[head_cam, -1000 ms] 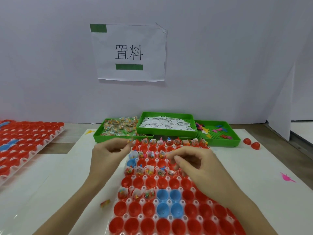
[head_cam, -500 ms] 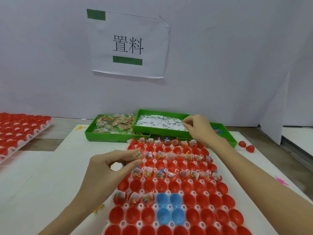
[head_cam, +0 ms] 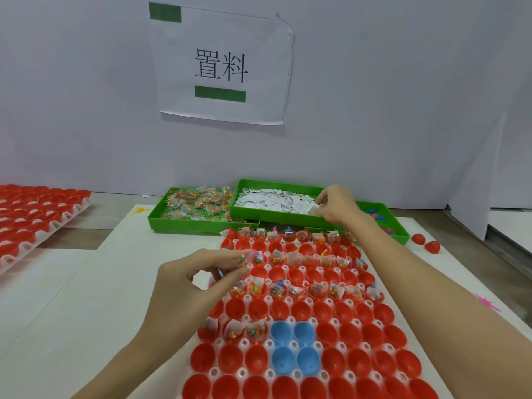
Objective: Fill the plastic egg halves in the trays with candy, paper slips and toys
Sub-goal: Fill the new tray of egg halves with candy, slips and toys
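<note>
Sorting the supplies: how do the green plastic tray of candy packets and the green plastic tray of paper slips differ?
The green plastic tray of candy packets sits left and lower; the green plastic tray of paper slips sits middle, its left edge resting over the candy tray. One holds colourful clear packets, the other white slips. Only the slip tray has the right hand in it. Both are green and rectangular.

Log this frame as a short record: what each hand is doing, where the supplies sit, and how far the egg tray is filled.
left hand: pinches a candy packet over the egg tray
right hand: reaches into the middle bin, fingers on a paper slip
supplies: left bin holds candy; middle bin holds slips; right bin holds toys, partly hidden by the arm
egg tray: far rows alternate filled and empty; near rows mostly empty, four halves blue
other: second tray at far left; two loose red halves at right; paper sign on wall
</note>
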Motion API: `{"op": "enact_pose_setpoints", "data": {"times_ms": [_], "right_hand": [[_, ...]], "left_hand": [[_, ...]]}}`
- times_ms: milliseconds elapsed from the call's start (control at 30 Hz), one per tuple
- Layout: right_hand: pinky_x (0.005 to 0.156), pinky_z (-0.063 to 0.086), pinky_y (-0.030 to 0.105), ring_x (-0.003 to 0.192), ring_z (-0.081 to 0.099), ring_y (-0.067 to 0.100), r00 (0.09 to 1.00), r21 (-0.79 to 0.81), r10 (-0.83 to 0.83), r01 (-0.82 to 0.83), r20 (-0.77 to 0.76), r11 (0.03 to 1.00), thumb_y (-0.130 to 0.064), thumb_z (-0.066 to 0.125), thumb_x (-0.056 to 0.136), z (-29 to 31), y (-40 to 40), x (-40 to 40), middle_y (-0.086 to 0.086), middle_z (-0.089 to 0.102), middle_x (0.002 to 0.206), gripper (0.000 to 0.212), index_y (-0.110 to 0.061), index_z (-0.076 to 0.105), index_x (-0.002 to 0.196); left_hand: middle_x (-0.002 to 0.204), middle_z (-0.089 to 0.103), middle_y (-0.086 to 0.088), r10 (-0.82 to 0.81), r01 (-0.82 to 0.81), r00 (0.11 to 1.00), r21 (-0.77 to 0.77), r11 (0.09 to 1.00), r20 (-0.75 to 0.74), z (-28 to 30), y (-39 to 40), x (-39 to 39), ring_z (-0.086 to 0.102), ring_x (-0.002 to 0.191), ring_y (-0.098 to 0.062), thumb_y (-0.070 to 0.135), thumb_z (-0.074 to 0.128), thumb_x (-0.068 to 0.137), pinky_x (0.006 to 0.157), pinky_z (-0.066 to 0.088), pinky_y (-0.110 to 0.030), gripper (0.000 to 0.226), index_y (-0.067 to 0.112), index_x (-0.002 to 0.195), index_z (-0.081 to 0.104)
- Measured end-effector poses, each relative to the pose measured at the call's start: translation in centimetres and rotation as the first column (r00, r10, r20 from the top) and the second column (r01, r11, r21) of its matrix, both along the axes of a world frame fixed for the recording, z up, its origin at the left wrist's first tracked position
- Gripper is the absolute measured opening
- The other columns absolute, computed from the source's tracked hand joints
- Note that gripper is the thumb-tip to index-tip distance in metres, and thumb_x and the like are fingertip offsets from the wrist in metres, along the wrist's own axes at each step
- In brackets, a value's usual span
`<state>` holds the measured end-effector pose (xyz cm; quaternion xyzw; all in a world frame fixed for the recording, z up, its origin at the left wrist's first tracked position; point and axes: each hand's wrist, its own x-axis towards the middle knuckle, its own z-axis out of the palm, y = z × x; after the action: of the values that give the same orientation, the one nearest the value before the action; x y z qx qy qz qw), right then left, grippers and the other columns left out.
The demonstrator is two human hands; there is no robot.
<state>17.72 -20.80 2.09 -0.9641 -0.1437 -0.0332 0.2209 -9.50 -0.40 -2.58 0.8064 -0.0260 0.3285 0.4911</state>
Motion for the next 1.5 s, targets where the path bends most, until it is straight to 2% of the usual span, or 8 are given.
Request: {"op": "enact_pose_setpoints", "data": {"times_ms": [167,367,633,800,1000,1167,1367,1500], "right_hand": [[0.074,0.046,0.025,0.087,0.060,0.017,0.999,0.138,0.001,-0.008,0.053,0.990,-0.014,0.067,0.098,-0.1,-1.1,0.0,0.012,0.073,0.112,0.021,-0.004,0.073,0.116],[0.081,0.045,0.026,0.093,0.062,0.016,0.998,0.198,0.028,-0.040,0.061,0.979,-0.018,0.066,0.100,-0.1,-2.2,-0.6,0.011,0.074,0.114,0.023,-0.004,0.075,0.116],[0.074,0.057,0.028,0.076,0.068,0.012,0.987,0.350,-0.028,-0.030,0.161,0.936,-0.017,0.072,0.095,-0.4,-3.6,-2.6,0.003,0.073,0.082,0.009,-0.009,0.072,0.099],[0.069,0.048,0.012,0.079,0.059,-0.001,0.979,0.409,0.009,-0.094,0.205,0.908,-0.024,0.071,0.096,-0.7,-3.3,-4.3,-0.012,0.065,0.086,0.008,-0.016,0.068,0.098],[0.052,0.039,0.010,0.064,0.060,0.013,0.983,0.312,0.009,-0.067,0.182,0.948,-0.003,0.054,0.101,-0.6,-2.5,-4.2,0.009,0.072,0.115,0.026,-0.008,0.072,0.121],[0.038,0.034,0.010,0.053,0.056,0.023,0.995,0.311,-0.012,-0.018,0.094,0.950,0.006,0.045,0.101,-0.6,-2.8,-3.1,0.015,0.069,0.129,0.038,-0.010,0.078,0.107],[0.067,0.043,0.020,0.076,0.059,0.013,0.997,0.319,-0.006,-0.021,0.082,0.947,-0.016,0.065,0.098,-0.2,-2.6,-2.3,0.008,0.073,0.108,0.019,-0.005,0.078,0.106],[0.052,0.034,0.020,0.052,0.040,0.012,0.997,0.265,0.014,-0.034,0.078,0.964,-0.012,0.061,0.098,0.0,-1.7,-2.2,0.006,0.060,0.071,0.025,-0.005,0.070,0.075]], "left_hand": [[0.091,0.078,0.017,0.003,-0.003,0.999,-0.008,1.000,-0.054,-0.4,-0.2,0.1,0.072,0.087,-0.009,0.023,0.085,0.076,0.076,0.054,-0.012,0.030,0.034,0.104,0.081],[0.092,0.079,0.014,-0.012,0.011,0.996,-0.012,1.000,-0.088,-0.4,-0.1,0.1,0.072,0.086,-0.011,0.017,0.086,0.079,0.071,0.057,-0.023,0.025,0.032,0.099,0.082],[0.099,0.076,0.004,-0.079,0.074,0.995,-0.064,0.995,-0.064,0.1,-0.4,0.0,0.071,0.089,-0.020,0.029,0.076,0.082,0.075,0.057,-0.022,0.018,0.029,0.099,0.082],[0.097,0.077,-0.001,-0.132,0.117,0.988,-0.159,0.980,-0.084,0.3,-0.5,0.1,0.074,0.087,-0.021,0.017,0.080,0.083,0.078,0.059,-0.021,0.019,0.026,0.100,0.083],[0.096,0.077,-0.001,-0.161,0.142,0.982,-0.170,0.975,-0.104,0.4,-1.1,-0.3,0.074,0.086,-0.022,0.016,0.079,0.082,0.077,0.059,-0.023,0.018,0.029,0.093,0.083],[0.096,0.077,0.000,-0.153,0.133,0.982,-0.167,0.977,-0.111,0.5,-0.9,-0.3,0.074,0.086,-0.022,0.021,0.079,0.081,0.077,0.060,-0.024,0.017,0.033,0.092,0.083],[0.096,0.077,0.002,-0.153,0.134,0.980,-0.143,0.981,-0.126,0.4,-0.7,-0.2,0.075,0.086,-0.025,0.025,0.078,0.081,0.078,0.061,-0.032,0.016,0.035,0.093,0.082],[0.096,0.077,0.003,-0.158,0.144,0.980,-0.122,0.982,-0.118,0.2,-0.6,-0.2,0.074,0.086,-0.023,0.029,0.078,0.081,0.077,0.060,-0.034,0.015,0.035,0.094,0.082]]}}
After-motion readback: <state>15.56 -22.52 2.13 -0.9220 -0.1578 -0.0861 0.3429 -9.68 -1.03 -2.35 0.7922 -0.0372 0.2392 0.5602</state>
